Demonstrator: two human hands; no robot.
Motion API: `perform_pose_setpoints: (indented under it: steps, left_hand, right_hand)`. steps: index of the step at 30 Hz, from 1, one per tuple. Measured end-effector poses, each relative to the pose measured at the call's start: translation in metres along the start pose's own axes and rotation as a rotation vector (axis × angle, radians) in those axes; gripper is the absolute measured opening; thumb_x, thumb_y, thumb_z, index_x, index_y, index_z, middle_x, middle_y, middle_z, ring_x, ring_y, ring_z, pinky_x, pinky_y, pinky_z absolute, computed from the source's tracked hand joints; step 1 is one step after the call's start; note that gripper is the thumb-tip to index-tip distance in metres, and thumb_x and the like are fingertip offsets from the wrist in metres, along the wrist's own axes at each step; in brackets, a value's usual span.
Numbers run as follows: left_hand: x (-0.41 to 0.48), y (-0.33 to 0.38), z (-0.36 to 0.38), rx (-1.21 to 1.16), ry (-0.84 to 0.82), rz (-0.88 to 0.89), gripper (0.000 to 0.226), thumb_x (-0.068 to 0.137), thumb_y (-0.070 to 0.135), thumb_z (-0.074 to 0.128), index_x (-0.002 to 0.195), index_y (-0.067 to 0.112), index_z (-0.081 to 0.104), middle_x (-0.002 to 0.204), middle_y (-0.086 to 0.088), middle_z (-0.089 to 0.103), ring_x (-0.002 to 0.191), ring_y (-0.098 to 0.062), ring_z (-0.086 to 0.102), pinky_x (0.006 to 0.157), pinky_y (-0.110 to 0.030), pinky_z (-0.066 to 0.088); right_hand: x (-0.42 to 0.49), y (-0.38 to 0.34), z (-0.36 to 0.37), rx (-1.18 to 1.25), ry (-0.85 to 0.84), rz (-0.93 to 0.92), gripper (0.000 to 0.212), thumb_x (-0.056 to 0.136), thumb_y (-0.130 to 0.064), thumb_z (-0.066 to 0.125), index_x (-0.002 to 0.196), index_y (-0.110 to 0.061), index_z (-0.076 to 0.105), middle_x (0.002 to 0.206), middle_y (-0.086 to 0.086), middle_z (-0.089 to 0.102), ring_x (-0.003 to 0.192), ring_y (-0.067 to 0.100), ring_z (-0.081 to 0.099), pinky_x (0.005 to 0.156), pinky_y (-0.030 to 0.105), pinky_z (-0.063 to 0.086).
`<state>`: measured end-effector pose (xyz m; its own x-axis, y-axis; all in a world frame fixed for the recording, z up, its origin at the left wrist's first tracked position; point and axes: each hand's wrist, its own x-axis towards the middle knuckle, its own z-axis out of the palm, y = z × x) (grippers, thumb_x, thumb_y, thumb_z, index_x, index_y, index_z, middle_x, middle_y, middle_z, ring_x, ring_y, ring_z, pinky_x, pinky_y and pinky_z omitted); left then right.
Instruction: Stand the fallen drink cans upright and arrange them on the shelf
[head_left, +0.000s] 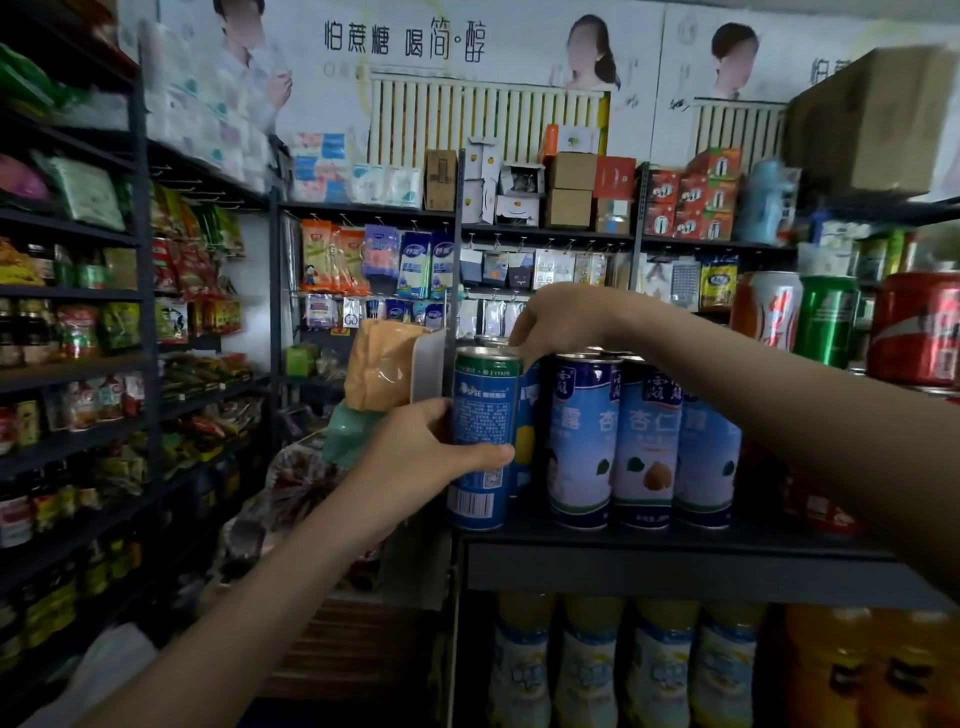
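The blue can (483, 415) stands upright at the left end of the shelf (675, 551) beside the pale cans (644, 441), left hand (415, 452) wrapped round its middle, right hand (561, 322) curled at its rim, hold unclear.

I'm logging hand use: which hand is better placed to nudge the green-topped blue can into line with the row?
Left. The left hand wraps the green-topped blue can at the left end of the shelf; the right hand is up over the can tops behind it.
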<state>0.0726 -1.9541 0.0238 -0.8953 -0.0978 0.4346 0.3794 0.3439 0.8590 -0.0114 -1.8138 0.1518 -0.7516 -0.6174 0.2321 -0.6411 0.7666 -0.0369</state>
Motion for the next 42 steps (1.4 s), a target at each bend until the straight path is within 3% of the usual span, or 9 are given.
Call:
perform_pose_setpoints:
  steps: [2,9,15,21,26,30,36,39,42]
  left_hand:
    - [0.001,0.000,0.002,-0.008,0.004,-0.003,0.042,0.070,0.019,0.080,0.110,0.018,0.067,0.102,0.006,0.072,0.092,-0.006,0.068,0.080,-0.025,0.054]
    - [0.004,-0.004,0.016,0.014,0.037,0.030,0.042,0.068,0.024,0.081,0.107,0.023,0.066,0.099,0.009,0.071,0.087,0.000,0.067,0.073,-0.020,0.053]
    - [0.005,-0.008,0.031,0.096,0.105,0.048,0.045,0.066,0.036,0.079,0.105,0.032,0.056,0.103,0.015,0.065,0.094,-0.003,0.062,0.082,-0.030,0.052]
    - [0.001,-0.004,0.041,0.280,0.205,0.112,0.060,0.072,0.036,0.076,0.121,0.019,0.047,0.117,0.002,0.059,0.103,-0.015,0.057,0.087,-0.038,0.051]
    - [-0.005,0.004,0.049,0.394,0.238,0.116,0.069,0.074,0.034,0.075,0.128,0.013,0.038,0.127,-0.005,0.054,0.113,-0.021,0.054,0.092,-0.042,0.048]
    - [-0.017,0.019,0.064,0.482,0.321,0.158,0.084,0.074,0.039,0.072,0.139,0.015,0.024,0.139,-0.010,0.040,0.126,-0.025,0.042,0.102,-0.047,0.040]
    - [-0.040,0.060,0.123,0.722,0.522,0.282,0.091,0.078,0.032,0.071,0.147,0.014,0.014,0.152,-0.010,0.007,0.140,-0.027,0.009,0.112,-0.045,0.020]
    - [-0.049,0.079,0.168,0.740,0.465,0.353,0.079,0.081,0.033,0.067,0.144,0.025,0.021,0.151,0.002,0.005,0.140,-0.020,0.005,0.109,-0.039,0.019]
    - [-0.056,0.090,0.214,0.777,0.422,0.460,0.067,0.084,0.035,0.063,0.142,0.030,0.030,0.149,0.004,0.013,0.137,-0.014,0.010,0.106,-0.036,0.022]
  right_hand:
    - [0.002,0.001,0.000,-0.010,0.015,-0.009,0.046,0.087,-0.033,0.064,0.112,0.006,0.065,0.120,0.018,0.064,0.111,0.031,0.060,0.098,0.038,0.046]
    - [-0.025,0.009,-0.013,0.063,0.036,-0.056,0.046,0.089,-0.042,0.059,0.122,-0.010,0.063,0.123,0.001,0.063,0.105,0.013,0.057,0.091,0.026,0.037]
    - [-0.077,0.041,-0.016,0.317,0.288,-0.015,0.031,0.091,-0.034,0.059,0.118,-0.019,0.063,0.101,-0.016,0.061,0.093,0.000,0.056,0.074,0.015,0.039]
    - [-0.131,0.072,0.008,0.280,0.536,0.056,0.039,0.089,-0.038,0.061,0.126,-0.027,0.057,0.117,-0.011,0.059,0.105,0.005,0.054,0.090,0.023,0.042]
    - [-0.161,0.098,0.033,0.179,0.726,0.065,0.039,0.089,-0.025,0.063,0.127,-0.020,0.056,0.117,-0.007,0.054,0.102,0.002,0.046,0.075,-0.005,0.030]
    - [-0.183,0.126,0.042,0.168,0.779,0.052,0.041,0.089,-0.024,0.063,0.129,-0.019,0.054,0.117,-0.012,0.049,0.104,-0.003,0.041,0.076,-0.009,0.024]
    - [-0.226,0.181,0.041,0.175,0.795,-0.024,0.042,0.087,-0.020,0.065,0.127,-0.014,0.056,0.119,-0.005,0.053,0.105,0.001,0.043,0.085,0.005,0.027]
    - [-0.248,0.212,0.037,0.150,0.768,-0.064,0.041,0.087,-0.021,0.065,0.126,-0.014,0.056,0.120,-0.002,0.055,0.106,0.003,0.044,0.087,0.002,0.026]
    - [-0.268,0.240,0.033,0.169,0.741,-0.075,0.042,0.087,-0.024,0.064,0.127,-0.016,0.055,0.116,-0.010,0.051,0.107,0.004,0.046,0.090,0.015,0.031]
